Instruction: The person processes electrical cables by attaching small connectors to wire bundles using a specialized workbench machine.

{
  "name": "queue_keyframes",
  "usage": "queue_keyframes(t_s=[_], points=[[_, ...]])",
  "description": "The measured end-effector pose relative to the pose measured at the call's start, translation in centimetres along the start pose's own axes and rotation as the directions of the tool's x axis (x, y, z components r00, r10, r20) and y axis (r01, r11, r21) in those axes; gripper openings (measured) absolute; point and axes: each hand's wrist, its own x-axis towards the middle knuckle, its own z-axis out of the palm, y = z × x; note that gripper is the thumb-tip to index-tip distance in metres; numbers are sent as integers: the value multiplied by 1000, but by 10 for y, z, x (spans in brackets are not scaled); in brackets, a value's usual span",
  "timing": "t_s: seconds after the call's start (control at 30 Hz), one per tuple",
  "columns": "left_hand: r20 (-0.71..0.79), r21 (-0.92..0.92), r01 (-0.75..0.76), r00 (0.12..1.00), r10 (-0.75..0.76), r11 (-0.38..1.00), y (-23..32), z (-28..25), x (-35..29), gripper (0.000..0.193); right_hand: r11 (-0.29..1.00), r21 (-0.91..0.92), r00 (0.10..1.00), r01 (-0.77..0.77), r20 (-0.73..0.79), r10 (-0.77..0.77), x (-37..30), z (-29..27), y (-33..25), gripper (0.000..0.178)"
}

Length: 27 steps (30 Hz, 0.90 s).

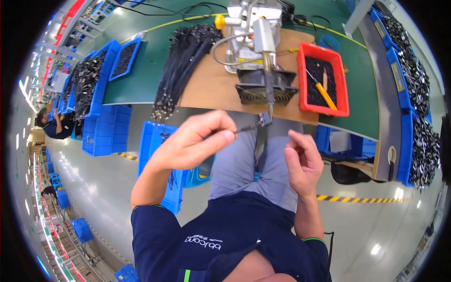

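Observation:
My left hand [199,141] pinches a thin black cable [246,128] between thumb and index finger. On the cable's far end is a small dark connector with a metallic face [265,118]. It sits right at the lower tip of the metal rod [269,89] on the bench machine [256,35]; whether they touch I cannot tell. My right hand [304,162] hovers to the right of the connector, thumb and index finger apart and the other fingers curled, with nothing visible in it. A black fan [249,94] stands behind the rod.
A bundle of black cables [185,66] lies left of the machine, its ends over the bench edge. A red bin [345,101] at right holds black bits and a yellow-handled tool [325,95]. Blue bins of parts [406,155] line the right side; a blue tray [148,141] is below left.

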Motion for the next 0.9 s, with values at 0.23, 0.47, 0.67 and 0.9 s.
queue_keyframes(t_s=[0.23, 0.47, 0.67, 0.9], points=[[259, -349, 323, 935, -241, 880, -58, 41, -6, 22, 997, -49, 966, 60, 254, -46, 5, -13, -1, 36], [-141, 218, -96, 982, 128, 971, -46, 67, 11, 27, 996, 11, 985, -92, 147, 90, -7, -6, 16, 21], [-265, 395, -247, 891, 367, 885, -54, 88, 26, 24, 993, 35, 987, -108, 122, 103, -9, -4, 16, 19], [-304, 294, -179, 914, 270, 939, -53, 98, 32, 17, 997, -3, 995, -75, 69, 76, -8, -7, 18, 20]])
